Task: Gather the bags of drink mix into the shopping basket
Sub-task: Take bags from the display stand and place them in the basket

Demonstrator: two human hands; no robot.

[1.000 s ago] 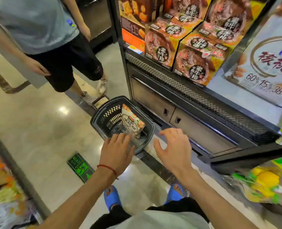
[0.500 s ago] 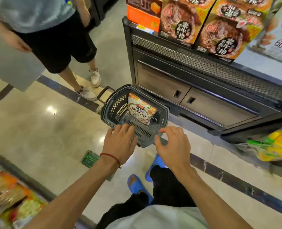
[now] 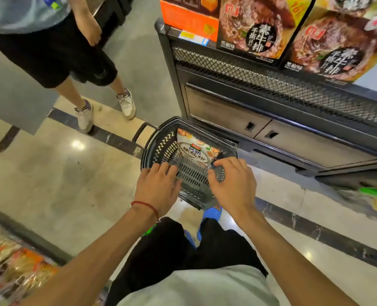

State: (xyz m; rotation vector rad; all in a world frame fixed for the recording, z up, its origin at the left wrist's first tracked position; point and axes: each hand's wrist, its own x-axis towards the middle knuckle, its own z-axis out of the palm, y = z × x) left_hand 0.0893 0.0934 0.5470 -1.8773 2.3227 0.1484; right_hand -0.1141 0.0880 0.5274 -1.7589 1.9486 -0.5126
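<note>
A dark plastic shopping basket (image 3: 161, 149) stands on the floor against the base of a shelf unit. One white bag of drink mix (image 3: 194, 151) with nut pictures leans inside it. My left hand (image 3: 157, 188), with a red string at the wrist, hovers over the basket's near left rim, fingers spread and empty. Over the near right rim is my right hand (image 3: 232, 184), also spread, its fingertips close to the bag's lower corner. Whether either hand touches the basket is unclear.
A dark shelf unit (image 3: 271, 120) with mesh trim and boxed goods (image 3: 251, 29) rises right behind the basket. Another person's legs and sneakers (image 3: 127, 104) stand at the upper left. Packaged goods (image 3: 11, 266) fill a low shelf at bottom left. My blue sandals (image 3: 211, 212) are just below the basket.
The view has tilted down and closer to the basket. Both hands have moved forward over its near rim, the right hand nearing the bag.
</note>
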